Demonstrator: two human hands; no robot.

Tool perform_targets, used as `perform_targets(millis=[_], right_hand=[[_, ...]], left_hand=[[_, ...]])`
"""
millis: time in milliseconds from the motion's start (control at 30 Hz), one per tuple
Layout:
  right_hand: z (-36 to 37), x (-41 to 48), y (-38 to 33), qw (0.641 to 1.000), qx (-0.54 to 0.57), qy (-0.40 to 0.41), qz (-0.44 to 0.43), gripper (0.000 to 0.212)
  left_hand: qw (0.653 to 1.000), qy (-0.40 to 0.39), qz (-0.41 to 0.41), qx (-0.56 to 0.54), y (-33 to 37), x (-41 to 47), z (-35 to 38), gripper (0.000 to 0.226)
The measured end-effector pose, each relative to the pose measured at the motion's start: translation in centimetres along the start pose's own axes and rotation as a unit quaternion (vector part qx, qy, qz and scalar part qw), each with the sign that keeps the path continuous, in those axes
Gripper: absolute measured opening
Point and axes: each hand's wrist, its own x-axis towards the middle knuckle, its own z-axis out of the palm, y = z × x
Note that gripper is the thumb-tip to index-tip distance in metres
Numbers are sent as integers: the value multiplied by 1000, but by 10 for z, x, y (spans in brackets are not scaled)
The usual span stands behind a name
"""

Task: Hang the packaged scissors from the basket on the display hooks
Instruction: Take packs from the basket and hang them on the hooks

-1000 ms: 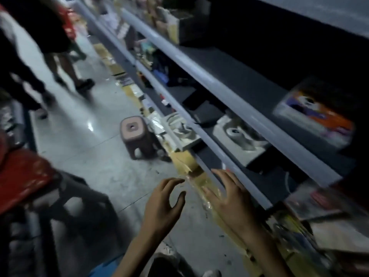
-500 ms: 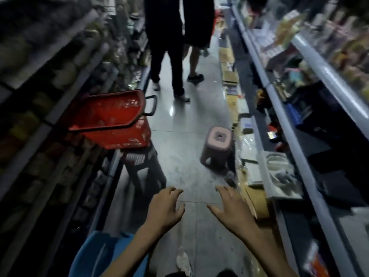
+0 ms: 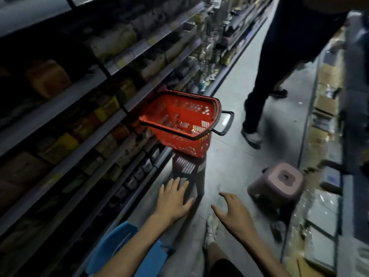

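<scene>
A red plastic shopping basket (image 3: 199,114) with a black handle stands on a dark stool (image 3: 187,166) beside the left shelving, ahead of me. Small packaged items lie in its bottom; I cannot tell what they are. My left hand (image 3: 173,198) is held out with its fingers spread, empty, just short of the stool. My right hand (image 3: 233,212) hovers over the floor to the right, fingers apart and empty. No display hooks can be made out in this view.
Stocked shelves (image 3: 83,108) line the left of the aisle and more shelving (image 3: 327,136) runs along the right. A pink stool (image 3: 279,182) stands on the floor at right. A person's legs (image 3: 261,80) are in the aisle beyond the basket. A blue seat (image 3: 117,244) is under me.
My view has swung from the right-hand shelves to the left side of the aisle. The red basket is now ahead of me. Both hands stay open and empty.
</scene>
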Motion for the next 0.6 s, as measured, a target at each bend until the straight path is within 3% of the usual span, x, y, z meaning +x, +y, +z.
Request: perform_targets(millis=[267,467,600], right_hand=[[-33,158,-23,991,-81,-34,-98,53],[-34,259,-44,970,-145,-15,-193,48],[-16,316,-67,964,-179,-7,-197,47]], left_hand=[[995,18,-99,5,-27,114,-37,74],[994,19,-102,20,-56,190,-58,90],[997,13,-72,32,-88,246,-66,89]])
